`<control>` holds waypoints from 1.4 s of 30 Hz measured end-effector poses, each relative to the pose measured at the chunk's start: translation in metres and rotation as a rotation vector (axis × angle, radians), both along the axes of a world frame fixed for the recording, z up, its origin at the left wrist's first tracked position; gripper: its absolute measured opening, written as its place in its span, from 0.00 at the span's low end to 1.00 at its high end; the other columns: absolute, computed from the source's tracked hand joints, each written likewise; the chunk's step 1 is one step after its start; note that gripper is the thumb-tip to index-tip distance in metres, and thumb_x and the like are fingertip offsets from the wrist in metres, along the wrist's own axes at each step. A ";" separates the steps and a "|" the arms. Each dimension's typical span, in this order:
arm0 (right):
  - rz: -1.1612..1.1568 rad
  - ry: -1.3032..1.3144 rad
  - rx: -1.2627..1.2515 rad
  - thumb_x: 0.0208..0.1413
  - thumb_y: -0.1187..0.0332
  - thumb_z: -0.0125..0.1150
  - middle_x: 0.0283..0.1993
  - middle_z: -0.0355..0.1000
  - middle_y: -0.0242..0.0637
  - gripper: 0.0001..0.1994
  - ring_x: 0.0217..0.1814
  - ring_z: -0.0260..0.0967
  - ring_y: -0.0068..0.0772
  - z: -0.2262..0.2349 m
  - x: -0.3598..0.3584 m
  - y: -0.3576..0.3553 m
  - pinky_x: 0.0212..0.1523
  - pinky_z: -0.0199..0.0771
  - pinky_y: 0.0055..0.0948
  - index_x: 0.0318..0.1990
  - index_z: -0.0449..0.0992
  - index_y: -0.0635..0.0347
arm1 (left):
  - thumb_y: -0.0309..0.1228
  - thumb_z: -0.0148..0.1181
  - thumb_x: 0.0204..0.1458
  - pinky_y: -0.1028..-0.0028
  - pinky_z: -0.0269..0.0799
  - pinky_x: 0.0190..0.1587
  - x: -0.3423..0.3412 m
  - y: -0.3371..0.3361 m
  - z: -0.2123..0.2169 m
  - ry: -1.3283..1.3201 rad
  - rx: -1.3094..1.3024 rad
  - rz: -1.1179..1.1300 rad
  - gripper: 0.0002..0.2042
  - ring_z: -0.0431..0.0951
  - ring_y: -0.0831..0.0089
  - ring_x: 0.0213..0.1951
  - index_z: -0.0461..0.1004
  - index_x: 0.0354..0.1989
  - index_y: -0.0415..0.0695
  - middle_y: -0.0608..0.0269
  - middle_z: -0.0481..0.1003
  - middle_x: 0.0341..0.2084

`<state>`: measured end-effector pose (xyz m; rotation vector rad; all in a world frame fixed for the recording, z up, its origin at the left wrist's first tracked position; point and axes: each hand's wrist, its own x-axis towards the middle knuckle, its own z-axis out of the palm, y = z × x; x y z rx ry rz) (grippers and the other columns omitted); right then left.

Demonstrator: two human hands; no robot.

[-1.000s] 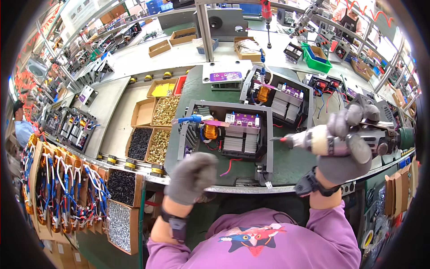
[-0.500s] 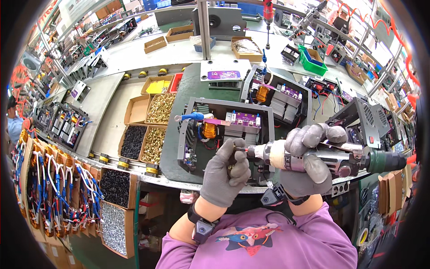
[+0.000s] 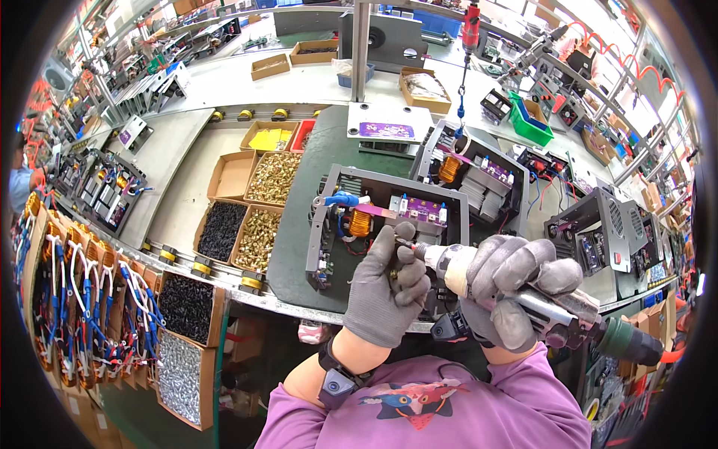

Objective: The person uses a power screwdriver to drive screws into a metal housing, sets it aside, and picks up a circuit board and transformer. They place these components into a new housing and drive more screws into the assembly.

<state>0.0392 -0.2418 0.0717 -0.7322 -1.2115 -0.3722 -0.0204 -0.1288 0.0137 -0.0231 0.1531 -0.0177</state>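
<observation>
My right hand (image 3: pixel 516 280), in a grey glove, grips a silver power screwdriver (image 3: pixel 455 268) with white tape round its nose. The tool lies slanted, its dark green rear end lower right and its bit pointing left. At the bit's tip are the curled fingers of my left hand (image 3: pixel 381 292), also gloved. A small brass-coloured fastener (image 3: pixel 394 275) shows among them; whatever sits on the bit is too small to make out. Just beyond my hands an open grey metal case (image 3: pixel 464 224) holds a copper coil (image 3: pixel 361 222), a purple circuit board (image 3: pixel 422 210) and a blue-sleeved cable (image 3: pixel 341 198).
A second open case (image 3: pixel 521 176) stands behind to the right. Boxes of brass-coloured fasteners (image 3: pixel 274 178) and black ones (image 3: pixel 222 228) lie left. Wired coils (image 3: pixel 97 299) hang at far left. A red hanging screwdriver (image 3: pixel 470 30) and a green bin (image 3: pixel 529 127) are farther back.
The screwdriver's rear end has swung down, so the tool slants more. My left fingers stay at its bit. The whole view has shifted slightly.
</observation>
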 end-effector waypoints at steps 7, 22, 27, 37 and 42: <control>0.034 0.548 0.056 0.51 0.75 0.54 0.43 0.69 0.37 0.21 0.41 0.69 0.32 0.017 0.013 0.007 0.44 0.73 0.38 0.54 0.64 0.54 | 0.40 0.51 0.62 0.84 0.53 0.18 0.001 0.009 -0.003 -0.199 0.153 0.085 0.13 0.54 0.85 0.16 0.73 0.44 0.44 0.71 0.70 0.22; -0.028 0.745 -0.283 0.42 0.84 0.56 0.30 0.72 0.35 0.15 0.26 0.68 0.21 0.016 0.087 0.059 0.27 0.70 0.21 0.42 0.71 0.65 | 0.26 0.54 0.48 0.60 0.75 0.32 0.080 0.084 0.019 0.039 3.235 0.058 0.21 0.80 0.54 0.31 0.66 0.54 0.40 0.50 0.77 0.27; -0.038 0.588 -0.411 0.42 0.85 0.53 0.34 0.72 0.39 0.18 0.24 0.66 0.21 0.013 0.083 0.066 0.21 0.63 0.18 0.44 0.69 0.64 | 0.27 0.51 0.53 0.63 0.76 0.33 0.081 0.079 0.023 0.094 3.215 -0.068 0.15 0.79 0.57 0.36 0.68 0.49 0.38 0.53 0.77 0.32; -0.121 0.570 -0.428 0.41 0.80 0.54 0.27 0.70 0.34 0.12 0.25 0.68 0.25 0.003 0.098 0.085 0.28 0.72 0.25 0.38 0.71 0.66 | 0.29 0.55 0.51 0.64 0.75 0.33 0.064 0.074 0.043 0.136 3.089 -0.106 0.16 0.80 0.59 0.32 0.68 0.49 0.41 0.54 0.78 0.29; -0.087 0.586 -0.467 0.41 0.80 0.55 0.27 0.70 0.34 0.13 0.25 0.68 0.24 -0.002 0.106 0.079 0.28 0.73 0.25 0.38 0.71 0.66 | 0.25 0.53 0.53 0.75 0.70 0.34 0.036 0.061 0.034 0.210 1.656 -0.281 0.20 0.74 0.72 0.31 0.63 0.55 0.37 0.63 0.73 0.29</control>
